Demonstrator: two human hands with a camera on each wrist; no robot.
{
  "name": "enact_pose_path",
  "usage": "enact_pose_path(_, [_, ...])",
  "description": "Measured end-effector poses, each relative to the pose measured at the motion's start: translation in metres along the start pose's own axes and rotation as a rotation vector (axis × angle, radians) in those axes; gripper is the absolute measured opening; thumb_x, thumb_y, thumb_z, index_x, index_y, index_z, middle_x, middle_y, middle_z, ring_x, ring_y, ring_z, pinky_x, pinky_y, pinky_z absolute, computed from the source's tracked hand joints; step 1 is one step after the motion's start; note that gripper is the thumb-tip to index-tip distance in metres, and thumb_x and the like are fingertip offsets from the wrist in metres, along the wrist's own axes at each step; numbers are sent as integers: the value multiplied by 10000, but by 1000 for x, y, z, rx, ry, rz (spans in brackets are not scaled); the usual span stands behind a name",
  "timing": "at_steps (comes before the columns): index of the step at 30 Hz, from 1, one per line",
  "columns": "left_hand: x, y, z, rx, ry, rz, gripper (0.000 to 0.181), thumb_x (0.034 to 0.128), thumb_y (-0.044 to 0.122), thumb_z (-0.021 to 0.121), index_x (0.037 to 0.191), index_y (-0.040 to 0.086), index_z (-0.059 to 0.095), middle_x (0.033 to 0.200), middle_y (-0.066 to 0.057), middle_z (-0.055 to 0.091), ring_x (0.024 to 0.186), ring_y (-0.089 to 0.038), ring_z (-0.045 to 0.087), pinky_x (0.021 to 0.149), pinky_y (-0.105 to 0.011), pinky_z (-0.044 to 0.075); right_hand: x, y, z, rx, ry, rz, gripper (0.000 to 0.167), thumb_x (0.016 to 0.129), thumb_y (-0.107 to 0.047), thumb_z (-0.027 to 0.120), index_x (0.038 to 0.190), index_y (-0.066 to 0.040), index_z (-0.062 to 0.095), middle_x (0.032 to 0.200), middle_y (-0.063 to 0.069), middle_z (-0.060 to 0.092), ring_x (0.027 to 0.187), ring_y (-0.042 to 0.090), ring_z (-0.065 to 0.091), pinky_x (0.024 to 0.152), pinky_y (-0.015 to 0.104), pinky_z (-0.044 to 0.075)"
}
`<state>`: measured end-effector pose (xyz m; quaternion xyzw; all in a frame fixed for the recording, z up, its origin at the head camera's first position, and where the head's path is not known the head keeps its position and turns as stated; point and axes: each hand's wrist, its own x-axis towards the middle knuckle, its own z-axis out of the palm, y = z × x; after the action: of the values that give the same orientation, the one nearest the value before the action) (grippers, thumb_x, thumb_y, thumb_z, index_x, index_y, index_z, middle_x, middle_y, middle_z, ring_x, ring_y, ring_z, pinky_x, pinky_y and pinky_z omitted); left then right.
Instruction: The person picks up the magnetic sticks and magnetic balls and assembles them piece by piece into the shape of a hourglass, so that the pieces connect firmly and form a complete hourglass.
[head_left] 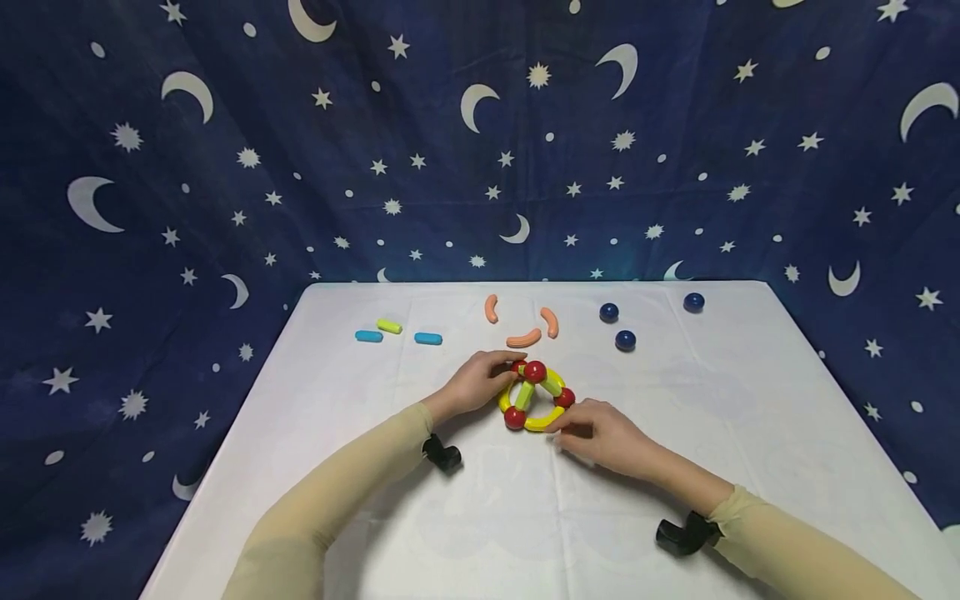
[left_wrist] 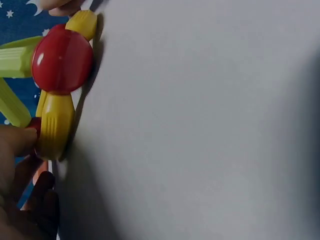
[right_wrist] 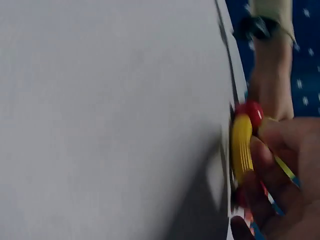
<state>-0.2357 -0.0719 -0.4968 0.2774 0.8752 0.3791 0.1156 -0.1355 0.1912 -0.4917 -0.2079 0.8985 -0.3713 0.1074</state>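
A ball-and-rod toy structure stands on the table in the middle of the head view. Yellow curved rods [head_left: 542, 424] and red balls [head_left: 514, 417] form its ring-like base. Straight green rods [head_left: 525, 395] lean up from it to a red top ball [head_left: 535, 372]. My left hand [head_left: 474, 383] grips the structure at its back left, by a red ball [left_wrist: 36, 131] partly hidden by the fingers. My right hand [head_left: 609, 437] pinches the front right yellow curved rod [right_wrist: 242, 145], beside the right red ball [head_left: 564, 397].
Behind the structure lie three orange curved rods [head_left: 523, 338]. Blue rods [head_left: 428, 338] and a green rod [head_left: 389, 326] are at the back left. Three dark blue balls [head_left: 626, 340] sit at the back right. A star-patterned cloth [head_left: 420, 142] hangs behind the white table [head_left: 315, 400].
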Motion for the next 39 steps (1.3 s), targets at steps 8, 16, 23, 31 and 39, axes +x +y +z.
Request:
enact_pose_path(8, [-16,-10,-6,-80,36,-69,431,1043,214,617,1465,146,563,1402,-19,595,1203,-159,575,1045,-345,458,14,30,-24,20,209,77,379,882,-312,829,1230,-195,732,1162,-35,682,1105,220,551,931,440,454])
enact_pose_path(16, [-46,-22,-28,-165,143,-64,333,1065,211,573,1392,194,633,1335,69,618,1139,-120,591,1001,-373,489,26,40,-19,18,179,100,345,843,-402,852,1143,-265,752,1107,-89,685,1093,208,520,916,428,423])
enact_pose_path(23, [-71,-48,-70,-89,273,-79,334,1066,203,575,1389,148,642,1364,-5,603,1232,-221,544,1043,-484,458,28,39,-17,-26,188,98,332,849,-369,849,1141,-248,748,1128,-61,686,1147,237,510,1001,500,354])
enact_pose_path(31, [-88,-89,-118,98,481,-240,343,1046,249,592,1372,162,652,1387,-86,589,1266,-311,501,1032,-526,438,28,39,-15,-51,214,80,353,822,-378,870,1119,-232,749,1101,-57,696,1157,255,515,1019,529,327])
enact_pose_path(39, [-93,-117,-140,228,499,-415,396,1032,226,575,1409,110,614,1462,-159,520,1326,-379,415,1096,-556,350,29,39,-13,-51,220,97,359,808,-383,883,1101,-232,741,1058,-75,690,1157,247,512,1026,515,311])
